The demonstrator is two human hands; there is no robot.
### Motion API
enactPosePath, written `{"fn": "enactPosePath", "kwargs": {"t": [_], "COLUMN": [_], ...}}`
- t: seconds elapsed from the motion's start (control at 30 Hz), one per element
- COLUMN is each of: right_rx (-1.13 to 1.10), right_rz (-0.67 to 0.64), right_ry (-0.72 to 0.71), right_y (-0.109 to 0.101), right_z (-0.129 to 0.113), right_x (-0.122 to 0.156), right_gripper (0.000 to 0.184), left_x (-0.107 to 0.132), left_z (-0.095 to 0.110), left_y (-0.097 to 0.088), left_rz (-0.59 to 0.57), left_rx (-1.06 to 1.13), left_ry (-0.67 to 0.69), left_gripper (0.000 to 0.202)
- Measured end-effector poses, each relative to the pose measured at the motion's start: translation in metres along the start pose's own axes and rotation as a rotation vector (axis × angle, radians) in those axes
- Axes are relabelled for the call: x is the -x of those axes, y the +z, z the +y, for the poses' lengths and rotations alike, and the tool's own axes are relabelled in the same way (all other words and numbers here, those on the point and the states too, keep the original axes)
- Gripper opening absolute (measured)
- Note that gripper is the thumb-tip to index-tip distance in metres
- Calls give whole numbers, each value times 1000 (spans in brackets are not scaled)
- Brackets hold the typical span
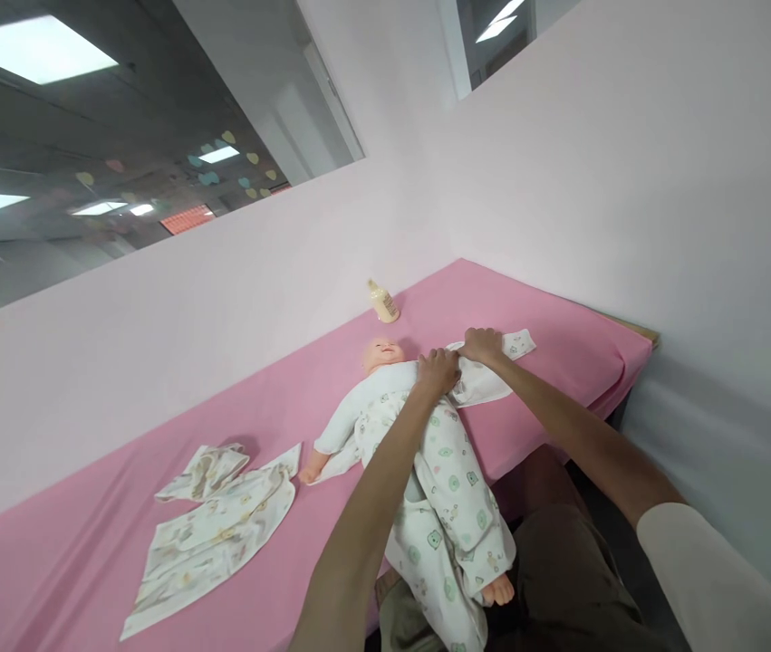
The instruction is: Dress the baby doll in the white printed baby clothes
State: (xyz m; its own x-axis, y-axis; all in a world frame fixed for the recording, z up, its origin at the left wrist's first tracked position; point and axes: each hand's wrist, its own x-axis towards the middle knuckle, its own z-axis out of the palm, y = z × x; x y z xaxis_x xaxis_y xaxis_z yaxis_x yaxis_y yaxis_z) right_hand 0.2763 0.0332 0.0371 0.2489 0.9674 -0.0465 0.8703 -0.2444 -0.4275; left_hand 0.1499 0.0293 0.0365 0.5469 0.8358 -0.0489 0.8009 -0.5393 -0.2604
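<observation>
the doll (pixel 385 355) has a head of smooth plastic with a soft, slightly glossy shine. its garment (pixel 449 489) is thin white cloth, matt, printed with small green figures, and it looks soft and a little wrinkled. the left hand (pixel 437 371) and the right hand (pixel 482 345) pinch this same cloth near the shoulder. the second garment (pixel 215 521) is also matt cotton-like cloth, with a pale yellow print and many folds. the table cover (pixel 562 349) is pink fabric, matt and smooth, pulled flat. the bottle (pixel 383 302) seems plastic, cream coloured, with a light gloss. the wall (pixel 630 181) is painted, matt and even.
</observation>
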Motion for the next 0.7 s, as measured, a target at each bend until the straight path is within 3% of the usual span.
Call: {"fn": "enactPosePath", "kwargs": {"t": [0.23, 0.5, 0.7], "right_rx": [-10, -29, -193], "right_rz": [-104, -32, 18], "right_ry": [-78, -79, -57], "right_y": [-13, -14, -1], "right_z": [12, 62, 79], "right_x": [-11, -3, -3], "right_gripper": [35, 24, 19], "left_x": [4, 13, 15], "left_z": [5, -2, -8], "left_y": [-3, -13, -17], "left_rz": [16, 11, 21], "left_rx": [16, 129, 185], "left_ry": [48, 120, 130], "left_gripper": [36, 44, 41]}}
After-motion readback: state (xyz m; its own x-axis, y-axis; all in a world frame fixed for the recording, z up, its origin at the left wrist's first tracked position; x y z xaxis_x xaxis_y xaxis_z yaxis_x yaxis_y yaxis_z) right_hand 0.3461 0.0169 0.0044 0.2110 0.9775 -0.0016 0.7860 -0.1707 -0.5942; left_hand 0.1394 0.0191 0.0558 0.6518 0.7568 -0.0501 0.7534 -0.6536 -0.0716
